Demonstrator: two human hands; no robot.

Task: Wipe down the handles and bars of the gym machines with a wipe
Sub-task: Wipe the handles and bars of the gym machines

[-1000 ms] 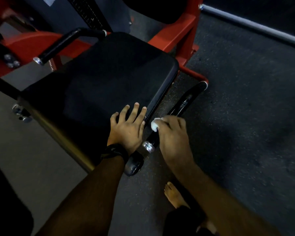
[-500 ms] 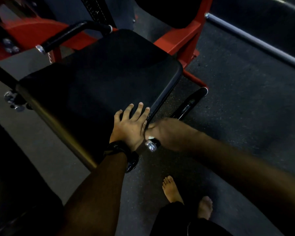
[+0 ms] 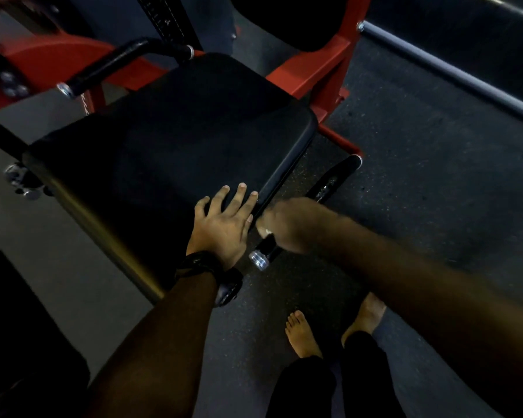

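Observation:
A black side handle [image 3: 329, 188] with a chrome end cap [image 3: 258, 260] runs along the right edge of the black padded seat [image 3: 169, 140]. My right hand [image 3: 293, 223] is wrapped round this handle near its near end, blurred by motion, with a sliver of white wipe [image 3: 266, 230] showing under the fingers. My left hand [image 3: 224, 221] lies flat with fingers spread on the seat's near right corner, a black watch on its wrist. A second black handle [image 3: 118, 66] sits at the seat's far left side.
The machine's red frame [image 3: 323, 64] rises behind the seat. A grey bar [image 3: 450, 70] crosses the dark rubber floor at the upper right. My bare feet [image 3: 302, 333] stand on the floor just below the handle. Another black pad fills the lower left corner.
My right hand has turned over the handle, so the wipe that was plainly visible is now mostly covered. The camera view has shifted slightly. My left hand has stayed on the seat.

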